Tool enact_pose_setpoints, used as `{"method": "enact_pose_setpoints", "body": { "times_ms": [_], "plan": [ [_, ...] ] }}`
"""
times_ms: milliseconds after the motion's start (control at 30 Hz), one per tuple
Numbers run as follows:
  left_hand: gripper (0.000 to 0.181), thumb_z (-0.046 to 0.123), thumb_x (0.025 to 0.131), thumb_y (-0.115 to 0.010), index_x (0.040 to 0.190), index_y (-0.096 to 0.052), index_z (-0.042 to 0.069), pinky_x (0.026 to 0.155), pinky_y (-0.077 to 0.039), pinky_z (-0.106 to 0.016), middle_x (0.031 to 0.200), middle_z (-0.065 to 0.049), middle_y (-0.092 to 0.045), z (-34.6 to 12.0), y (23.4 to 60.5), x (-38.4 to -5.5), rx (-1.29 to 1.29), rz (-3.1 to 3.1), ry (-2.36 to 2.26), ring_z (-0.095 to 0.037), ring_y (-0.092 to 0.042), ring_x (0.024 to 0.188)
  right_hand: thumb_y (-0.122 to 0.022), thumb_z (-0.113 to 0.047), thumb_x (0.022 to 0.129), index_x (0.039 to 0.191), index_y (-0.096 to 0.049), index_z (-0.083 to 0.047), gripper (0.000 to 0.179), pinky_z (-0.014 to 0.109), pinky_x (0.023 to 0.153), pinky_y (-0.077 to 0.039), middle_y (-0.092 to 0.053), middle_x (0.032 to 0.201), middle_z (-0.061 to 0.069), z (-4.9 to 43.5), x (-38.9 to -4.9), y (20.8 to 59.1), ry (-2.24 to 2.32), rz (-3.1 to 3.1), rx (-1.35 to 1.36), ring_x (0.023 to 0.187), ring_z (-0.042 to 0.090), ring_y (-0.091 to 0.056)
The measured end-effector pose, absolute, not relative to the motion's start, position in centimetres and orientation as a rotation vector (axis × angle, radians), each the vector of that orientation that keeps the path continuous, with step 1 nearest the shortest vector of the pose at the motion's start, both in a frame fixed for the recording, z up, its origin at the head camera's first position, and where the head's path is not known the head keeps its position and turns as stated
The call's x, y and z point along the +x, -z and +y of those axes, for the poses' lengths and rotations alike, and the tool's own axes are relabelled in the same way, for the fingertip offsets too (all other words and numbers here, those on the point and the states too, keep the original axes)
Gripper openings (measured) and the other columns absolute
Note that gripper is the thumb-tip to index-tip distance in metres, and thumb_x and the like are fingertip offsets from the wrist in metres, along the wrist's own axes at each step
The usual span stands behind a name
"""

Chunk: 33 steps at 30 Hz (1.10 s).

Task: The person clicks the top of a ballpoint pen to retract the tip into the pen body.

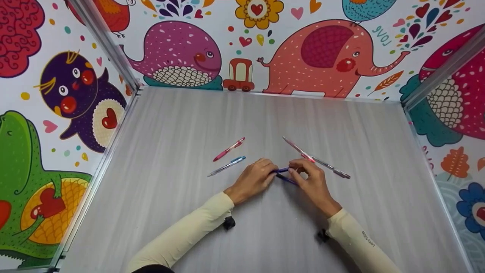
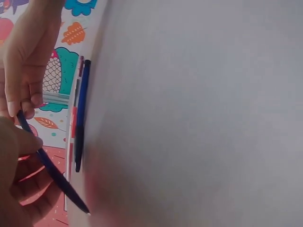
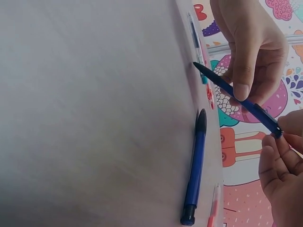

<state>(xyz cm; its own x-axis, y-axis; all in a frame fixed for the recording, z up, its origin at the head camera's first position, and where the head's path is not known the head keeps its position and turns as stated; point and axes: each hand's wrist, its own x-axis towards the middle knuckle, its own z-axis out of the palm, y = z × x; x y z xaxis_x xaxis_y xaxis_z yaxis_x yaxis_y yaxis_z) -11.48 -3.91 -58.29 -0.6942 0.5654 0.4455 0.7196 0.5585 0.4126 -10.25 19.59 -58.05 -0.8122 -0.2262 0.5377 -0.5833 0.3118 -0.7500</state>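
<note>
Between both hands is a dark blue pen (image 3: 222,85), clear of the tabletop in the right wrist view. My left hand (image 1: 257,176) pinches its barrel between thumb and fingers. At the clip end, the thumb and fingers of my right hand (image 1: 310,180) pinch the pen's top. A second blue pen (image 3: 195,165) lies on the table just below the hands, partly covered by the right hand in the head view. Left of the hands lie a light blue pen (image 1: 227,166) and a pink pen (image 1: 229,149).
Beyond the right hand, a pink-red pen (image 1: 297,148) and a dark clear-barrelled pen (image 1: 333,169) lie almost end to end. The grey wood-grain table (image 1: 170,125) is bordered by metal rails and walls printed with cartoon animals, such as an elephant (image 1: 288,64).
</note>
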Motion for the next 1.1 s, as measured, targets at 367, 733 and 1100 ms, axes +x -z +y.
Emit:
{"method": "enact_pose_setpoints", "body": {
  "times_ms": [367,733,1100],
  "plan": [
    [0.009,0.003,0.105,-0.074,0.112,-0.079,0.002,0.088,-0.06,-0.028,0.106,-0.007,-0.077,-3.7,57.9,-11.1,-0.964,-2.564,1.213,-0.016,-0.071,0.098,-0.08,0.015,0.092,0.116,-0.078,0.0,0.028,0.016,0.085,-0.055,-0.079,0.109,0.012,19.5,-10.0,57.7,-1.509,-2.23,0.72,0.088,0.025,-0.071],
    [0.008,0.001,0.103,-0.076,0.11,-0.08,0.001,0.083,-0.06,-0.024,0.105,-0.009,-0.078,-3.2,57.2,-10.7,-0.882,-2.572,1.417,-0.013,-0.071,0.092,-0.08,0.015,0.092,0.121,-0.076,0.0,0.033,0.017,0.086,-0.055,-0.078,0.11,0.013,19.4,-9.9,57.5,-1.522,-2.275,0.67,0.091,0.025,-0.071],
    [0.009,-0.001,0.101,-0.078,0.11,-0.08,0.0,0.081,-0.062,-0.027,0.103,-0.01,-0.079,-2.8,57.2,-10.6,-0.735,-2.534,1.719,-0.014,-0.072,0.091,-0.076,0.011,0.098,0.132,-0.072,-0.001,0.036,0.022,0.088,-0.059,-0.076,0.117,0.014,19.3,-10.0,57.1,-1.688,-2.313,0.654,0.097,0.03,-0.074]
  ]
}}
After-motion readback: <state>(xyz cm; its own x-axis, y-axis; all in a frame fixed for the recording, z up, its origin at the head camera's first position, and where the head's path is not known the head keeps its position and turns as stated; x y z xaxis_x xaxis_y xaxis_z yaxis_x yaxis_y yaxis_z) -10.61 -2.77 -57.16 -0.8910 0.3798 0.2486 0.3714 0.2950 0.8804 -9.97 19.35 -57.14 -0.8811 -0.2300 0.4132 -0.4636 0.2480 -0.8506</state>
